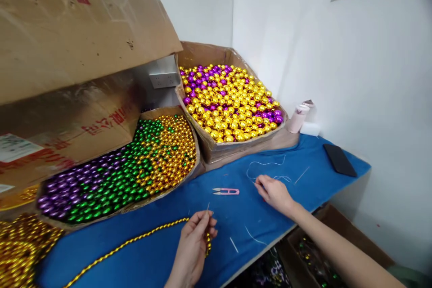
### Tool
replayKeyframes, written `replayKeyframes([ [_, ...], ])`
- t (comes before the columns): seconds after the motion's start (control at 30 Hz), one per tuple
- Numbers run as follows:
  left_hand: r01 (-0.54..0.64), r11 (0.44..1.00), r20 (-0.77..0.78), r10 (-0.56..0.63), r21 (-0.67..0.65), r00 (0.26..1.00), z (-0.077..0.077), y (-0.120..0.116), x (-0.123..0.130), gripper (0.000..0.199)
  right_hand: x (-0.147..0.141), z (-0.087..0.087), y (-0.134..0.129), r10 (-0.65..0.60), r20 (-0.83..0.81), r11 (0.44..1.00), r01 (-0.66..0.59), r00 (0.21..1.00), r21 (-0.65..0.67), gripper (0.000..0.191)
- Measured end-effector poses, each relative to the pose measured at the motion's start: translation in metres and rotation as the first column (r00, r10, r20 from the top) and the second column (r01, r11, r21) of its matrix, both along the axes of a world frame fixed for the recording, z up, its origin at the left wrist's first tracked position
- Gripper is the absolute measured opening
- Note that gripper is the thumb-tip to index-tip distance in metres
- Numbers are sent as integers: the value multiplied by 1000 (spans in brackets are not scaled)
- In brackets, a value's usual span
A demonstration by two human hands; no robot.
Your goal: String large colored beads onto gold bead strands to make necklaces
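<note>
Left hand (193, 245): fingers pinch needle (208, 207), gold bead string (128, 244). Right hand (274, 192): fingers together on thread (266, 164). Box (67, 130): red lettering, unreadable.

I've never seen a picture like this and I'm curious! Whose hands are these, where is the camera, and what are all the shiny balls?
The camera sits on a person's head and looks down, so you see their own two hands. The left hand pinches a thin needle and the end of a gold bead string. The right hand touches a white thread on the blue table cover. Between them lie small pink snips. Behind are cardboard boxes: one with gold and purple balls, one with purple, green and gold beads. A dark phone lies at the far right.
</note>
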State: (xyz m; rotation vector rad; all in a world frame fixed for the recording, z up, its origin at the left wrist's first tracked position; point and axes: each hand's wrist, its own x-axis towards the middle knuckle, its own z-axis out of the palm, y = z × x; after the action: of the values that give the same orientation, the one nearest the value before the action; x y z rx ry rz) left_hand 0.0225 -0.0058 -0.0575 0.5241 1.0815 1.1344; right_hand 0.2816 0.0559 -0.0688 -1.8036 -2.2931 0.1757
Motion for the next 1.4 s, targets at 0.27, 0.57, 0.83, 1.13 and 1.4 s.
replayKeyframes([
  [0.27,-129,990,209,139,-62,968,-8,-4,9,14,-121,3,-55,133,-189,986,-111,973,123,22],
  [0.57,-168,969,238,209,-183,949,-14,-7,-1,16,-138,-6,-67,229,-156,972,-216,961,95,20],
  [0.83,-236,971,204,238,-34,950,-16,-6,-7,21,-103,3,-16,196,-203,980,-197,959,14,24],
  [1.13,-248,967,119,252,-48,960,-10,-5,-8,21,-75,-13,96,74,-117,966,-100,990,-238,28],
  [1.4,-189,979,109,196,-72,974,-14,-4,-5,23,-73,2,89,86,-201,958,-136,976,-252,29],
])
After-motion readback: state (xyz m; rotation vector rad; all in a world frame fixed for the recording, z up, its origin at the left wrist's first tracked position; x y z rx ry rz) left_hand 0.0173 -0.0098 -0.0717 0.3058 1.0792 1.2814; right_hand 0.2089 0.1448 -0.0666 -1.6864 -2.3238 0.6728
